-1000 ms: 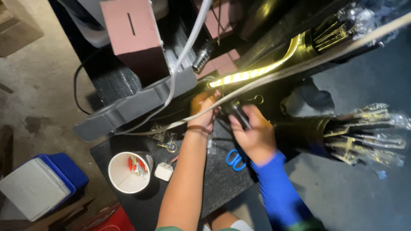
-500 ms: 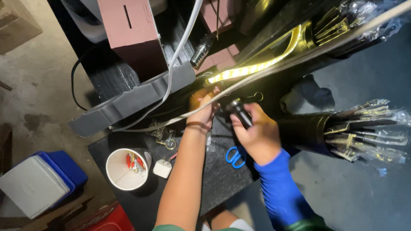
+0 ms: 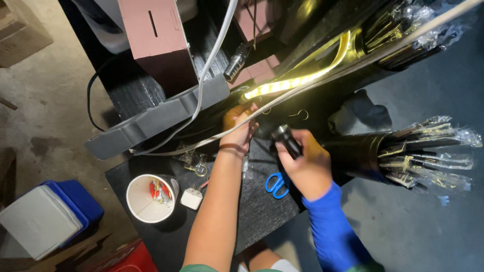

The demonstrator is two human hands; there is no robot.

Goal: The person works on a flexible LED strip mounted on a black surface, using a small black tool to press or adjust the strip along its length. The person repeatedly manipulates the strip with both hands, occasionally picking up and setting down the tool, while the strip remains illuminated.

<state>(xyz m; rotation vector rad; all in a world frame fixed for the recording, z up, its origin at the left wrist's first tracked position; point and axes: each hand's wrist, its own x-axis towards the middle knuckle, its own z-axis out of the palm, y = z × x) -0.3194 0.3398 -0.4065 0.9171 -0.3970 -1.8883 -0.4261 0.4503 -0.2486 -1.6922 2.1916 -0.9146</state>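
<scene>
My right hand point(image 3: 304, 161), in a blue sleeve, grips a small black cylindrical tool like a flashlight point(image 3: 287, 139), its head pointing up-left. My left hand point(image 3: 241, 126), with a band on the wrist, reaches forward to a lit yellow light strip point(image 3: 282, 85) and a pale cord point(image 3: 191, 143) that crosses the dark table; its fingers curl around something small under the strip, which I cannot make out. Blue-handled scissors point(image 3: 276, 184) lie on the black table top point(image 3: 252, 216) between my forearms.
A white paper cup point(image 3: 147, 198) with small red parts and a white plug point(image 3: 191, 198) sit at the left of the table. A grey foam tray point(image 3: 151, 123), a maroon box point(image 3: 156, 40), a black tube of wrapped sticks point(image 3: 418, 156) and a blue-white cooler point(image 3: 45, 216) surround it.
My right hand has turned the black tool a little and drawn slightly back toward me. My left hand stays at the light strip. The view has shifted slightly.
</scene>
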